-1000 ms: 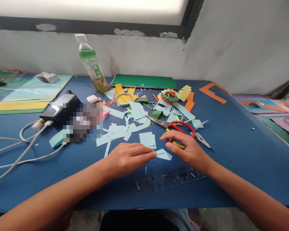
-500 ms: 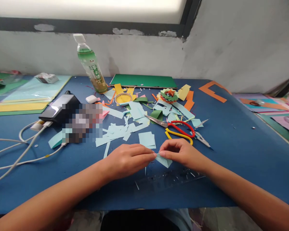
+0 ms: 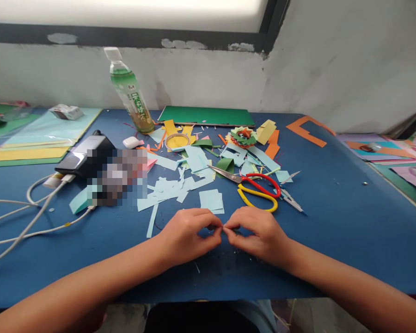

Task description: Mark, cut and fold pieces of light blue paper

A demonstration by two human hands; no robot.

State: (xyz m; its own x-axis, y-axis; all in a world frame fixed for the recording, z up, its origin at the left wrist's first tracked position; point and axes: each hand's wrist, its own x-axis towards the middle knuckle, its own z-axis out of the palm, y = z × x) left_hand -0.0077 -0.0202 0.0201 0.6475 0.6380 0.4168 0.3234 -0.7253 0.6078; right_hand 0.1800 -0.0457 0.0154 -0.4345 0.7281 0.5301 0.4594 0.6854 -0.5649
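My left hand (image 3: pixel 196 233) and my right hand (image 3: pixel 254 233) meet fingertip to fingertip just above the table's near side. Both are closed in a pinch on a small folded piece of light blue paper, which the fingers now hide almost wholly. Just beyond the fingertips lies a small stack of light blue paper squares (image 3: pixel 211 200). Scissors (image 3: pixel 258 187) with one red and one yellow handle rest behind my right hand, blades pointing left. Beside their handles is a compass-like metal tool (image 3: pixel 291 201).
Light blue scraps (image 3: pixel 169 188) spread across the middle. Behind them are a tape roll (image 3: pixel 178 141), a layered paper flower (image 3: pixel 243 138) and a green board (image 3: pixel 208 115). A drink bottle (image 3: pixel 133 99), a black power bank (image 3: pixel 85 155) and white cables (image 3: pixel 45 208) stand or lie leftward.
The folded light blue paper, visible before below my right fingertips, is now mostly hidden. My left hand has gone from flat, outstretched fingers to a pinch, and my right fingers have drawn in against it.
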